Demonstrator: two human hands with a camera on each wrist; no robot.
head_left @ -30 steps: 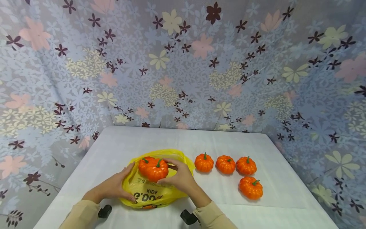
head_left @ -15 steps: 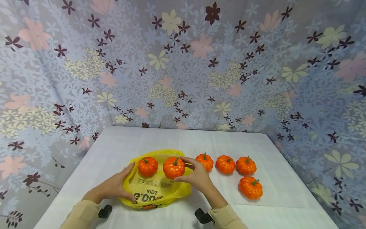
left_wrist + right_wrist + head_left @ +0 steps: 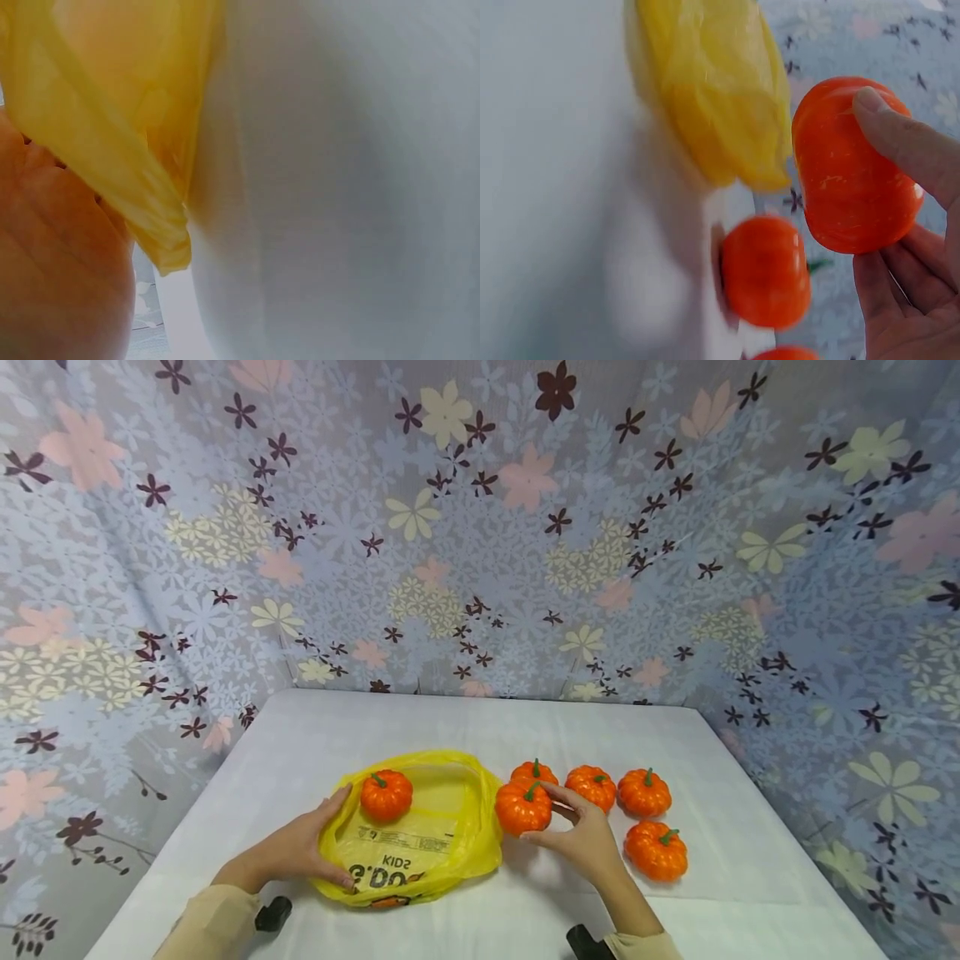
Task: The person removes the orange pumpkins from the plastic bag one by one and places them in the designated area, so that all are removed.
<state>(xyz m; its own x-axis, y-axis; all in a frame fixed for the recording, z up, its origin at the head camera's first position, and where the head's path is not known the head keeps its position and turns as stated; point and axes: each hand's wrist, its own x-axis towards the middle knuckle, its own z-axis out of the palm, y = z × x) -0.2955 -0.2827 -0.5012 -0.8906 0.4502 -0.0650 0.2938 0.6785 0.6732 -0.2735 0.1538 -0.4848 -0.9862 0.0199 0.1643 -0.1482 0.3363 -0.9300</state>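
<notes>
In the head view my right hand (image 3: 585,839) grips a small orange pumpkin (image 3: 522,807) with a green stem, thumb and fingers on opposite sides. The right wrist view shows this held pumpkin (image 3: 855,165) raised off the table. It hangs just right of a yellow plastic bag (image 3: 405,868), whose mouth gapes upward. Another pumpkin (image 3: 386,796) sits in the bag at the left. My left hand (image 3: 296,847) holds the bag's left side, thumb toward the front and fingers at the rim. Close up in the left wrist view are the palm (image 3: 60,262) and yellow plastic (image 3: 112,127).
Behind the held pumpkin a pumpkin (image 3: 535,772) stands partly hidden. Further right are more pumpkins, one (image 3: 591,789) close to my right fingers, one (image 3: 644,792) beyond it, and one (image 3: 656,852) nearer the front. A flowered cloth (image 3: 480,527) hangs behind the white table (image 3: 360,718).
My right hand has carried the pumpkin rightward, from above the bag to outside its right rim. My left hand stays at the bag, and the other pumpkin remains inside.
</notes>
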